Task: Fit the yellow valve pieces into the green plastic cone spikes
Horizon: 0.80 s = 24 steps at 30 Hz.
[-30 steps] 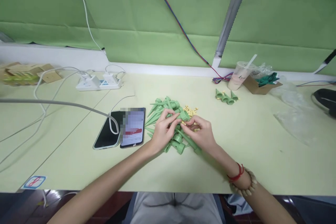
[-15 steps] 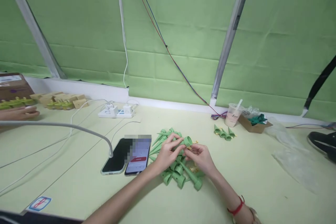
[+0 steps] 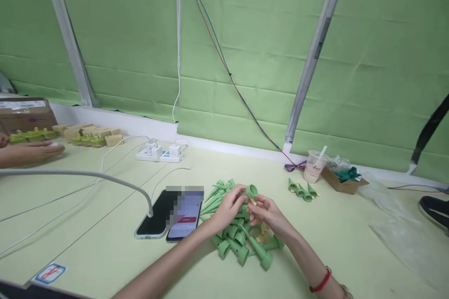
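Observation:
Between the fingers of my left hand (image 3: 229, 205) is a green plastic cone spike (image 3: 251, 191), its round open end facing up toward me. My right hand (image 3: 269, 213) pinches a small yellow plastic piece (image 3: 253, 201) against the side of that spike. Whether the piece sits in a hole there is too small to tell. Below both hands lies a pile of green cone spikes (image 3: 241, 253), pointing different ways. Several loose yellow pieces (image 3: 264, 231) rest among them, partly hidden by my right hand.
Two phones (image 3: 159, 217) lie left of the pile, under a grey gooseneck (image 3: 115, 178). Several green spikes with yellow pieces (image 3: 302, 190) sit by a drink cup (image 3: 315, 167) and small cardboard box (image 3: 343, 182). A power strip (image 3: 159, 154) and another person's hand (image 3: 38, 153) are at left.
The yellow piece in my right hand now shows against the side of the green spike, whose open end has tilted more toward me. The whole view has shifted slightly.

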Each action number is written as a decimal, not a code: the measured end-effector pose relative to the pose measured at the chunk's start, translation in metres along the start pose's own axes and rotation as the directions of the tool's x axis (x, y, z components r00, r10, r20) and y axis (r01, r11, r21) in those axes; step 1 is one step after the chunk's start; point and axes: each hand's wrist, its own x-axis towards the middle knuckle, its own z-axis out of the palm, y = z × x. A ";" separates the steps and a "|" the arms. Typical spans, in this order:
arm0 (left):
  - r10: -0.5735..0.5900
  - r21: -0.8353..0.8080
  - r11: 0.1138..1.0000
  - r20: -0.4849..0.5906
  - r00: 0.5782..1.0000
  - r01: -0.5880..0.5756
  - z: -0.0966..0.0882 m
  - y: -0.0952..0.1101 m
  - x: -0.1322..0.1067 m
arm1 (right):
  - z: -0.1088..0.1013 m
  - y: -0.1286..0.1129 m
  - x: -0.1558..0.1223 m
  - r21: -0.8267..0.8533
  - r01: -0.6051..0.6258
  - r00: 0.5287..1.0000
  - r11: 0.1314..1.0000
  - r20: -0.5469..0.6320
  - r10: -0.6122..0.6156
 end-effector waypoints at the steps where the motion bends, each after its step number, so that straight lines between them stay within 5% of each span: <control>1: 0.023 -0.013 1.000 0.019 1.000 -0.022 0.001 0.001 -0.001 | -0.001 0.003 0.000 0.032 -0.002 1.000 0.999 -0.005 0.002; 7: -0.024 -0.086 0.996 0.009 1.000 0.025 -0.001 0.003 -0.007 | -0.003 0.007 0.000 0.228 -0.101 0.993 0.968 0.080 0.085; 11: -0.002 -0.138 0.990 0.077 0.997 0.012 -0.007 -0.001 -0.007 | -0.003 0.002 0.004 0.181 -0.121 0.991 0.976 0.079 0.108; 15: -0.065 -0.016 0.998 0.021 0.998 0.065 -0.005 -0.012 -0.010 | 0.003 0.002 0.007 -0.159 0.053 0.999 0.986 0.002 -0.054; 18: -0.150 0.001 0.989 -0.090 0.985 0.151 0.001 -0.021 -0.012 | 0.013 0.008 0.007 -0.548 0.239 0.930 0.802 -0.109 -0.352; 20: -0.169 -0.039 0.985 -0.134 0.977 0.165 0.004 -0.026 -0.013 | 0.020 0.012 0.008 -0.666 0.259 0.886 0.699 -0.124 -0.447; 24: -0.207 -0.111 0.976 -0.192 0.959 0.188 0.003 -0.028 -0.012 | 0.024 0.009 0.012 -0.434 0.118 0.971 0.893 -0.139 -0.195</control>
